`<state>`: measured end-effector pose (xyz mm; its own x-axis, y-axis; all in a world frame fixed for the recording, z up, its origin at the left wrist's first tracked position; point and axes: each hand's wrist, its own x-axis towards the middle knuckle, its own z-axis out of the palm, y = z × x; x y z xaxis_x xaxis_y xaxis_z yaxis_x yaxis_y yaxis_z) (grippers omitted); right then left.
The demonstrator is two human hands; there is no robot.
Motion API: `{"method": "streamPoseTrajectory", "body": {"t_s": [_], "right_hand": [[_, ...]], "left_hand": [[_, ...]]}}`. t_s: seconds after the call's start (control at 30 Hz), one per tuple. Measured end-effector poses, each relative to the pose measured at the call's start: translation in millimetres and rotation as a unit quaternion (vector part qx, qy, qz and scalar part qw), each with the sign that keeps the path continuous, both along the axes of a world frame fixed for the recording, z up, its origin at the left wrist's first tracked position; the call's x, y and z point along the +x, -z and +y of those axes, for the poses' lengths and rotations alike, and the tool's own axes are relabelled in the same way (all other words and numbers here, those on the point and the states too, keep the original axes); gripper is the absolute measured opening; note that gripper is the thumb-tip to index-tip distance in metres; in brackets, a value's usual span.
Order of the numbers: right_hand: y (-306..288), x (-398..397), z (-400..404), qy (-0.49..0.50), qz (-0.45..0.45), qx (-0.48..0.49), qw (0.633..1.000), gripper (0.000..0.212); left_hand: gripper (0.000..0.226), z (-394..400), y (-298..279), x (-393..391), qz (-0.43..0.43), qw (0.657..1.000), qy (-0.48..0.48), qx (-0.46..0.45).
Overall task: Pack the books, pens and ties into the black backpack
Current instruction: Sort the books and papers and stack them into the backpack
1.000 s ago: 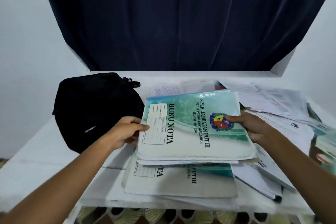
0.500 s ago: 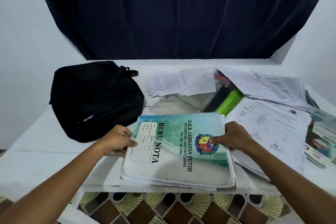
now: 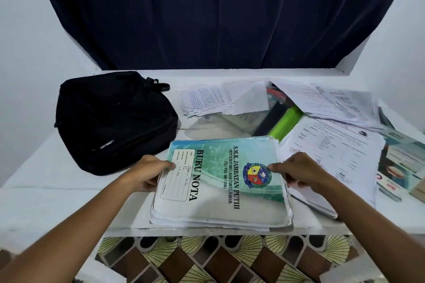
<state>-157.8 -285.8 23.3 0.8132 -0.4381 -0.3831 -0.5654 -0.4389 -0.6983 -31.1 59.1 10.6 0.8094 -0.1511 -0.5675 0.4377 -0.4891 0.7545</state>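
A stack of green-and-white notebooks (image 3: 220, 190) titled "BUKU NOTA" lies at the front edge of the white table (image 3: 46, 190). My left hand (image 3: 149, 172) grips the stack's left edge, thumb on the top cover. My right hand (image 3: 301, 172) grips the right edge the same way. The black backpack (image 3: 115, 119) lies zipped on the table to the left, just behind my left hand. No pens or ties can be made out clearly.
Loose printed papers (image 3: 328, 156) are piled to the right and behind the notebooks. A bright green object (image 3: 285, 122) and a dark one lie between them. Booklets (image 3: 400, 167) sit at the far right. A dark curtain (image 3: 218, 18) hangs behind the table; patterned floor shows below.
Both hands lowered the top notebook onto the one below and pulled the stack towards the table's front edge. The view tilted down, uncovering the papers behind.
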Motion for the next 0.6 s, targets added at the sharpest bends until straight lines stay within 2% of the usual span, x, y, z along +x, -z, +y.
{"method": "streamPoseTrajectory", "body": {"t_s": [0.17,0.27,0.53,0.6], "right_hand": [[3.6,-3.0,-0.6,0.048,0.007,0.086,0.995,0.032],[6.7,-0.5,1.6,0.072,0.009,0.113,0.991,0.041],[7.6,2.7,4.9,0.064,0.017,0.158,0.985,0.034],[6.9,2.6,8.1,0.054,0.015,0.161,0.985,0.026]], "left_hand": [[0.013,-1.8,0.0,1.0,0.026,1.000,-0.011,-0.011],[0.014,-4.4,1.9,2.9,0.043,0.999,-0.015,-0.030],[0.016,-4.6,6.4,11.2,0.055,0.996,-0.038,-0.053],[0.015,-2.0,6.2,12.9,0.057,0.996,-0.036,-0.053]]}}
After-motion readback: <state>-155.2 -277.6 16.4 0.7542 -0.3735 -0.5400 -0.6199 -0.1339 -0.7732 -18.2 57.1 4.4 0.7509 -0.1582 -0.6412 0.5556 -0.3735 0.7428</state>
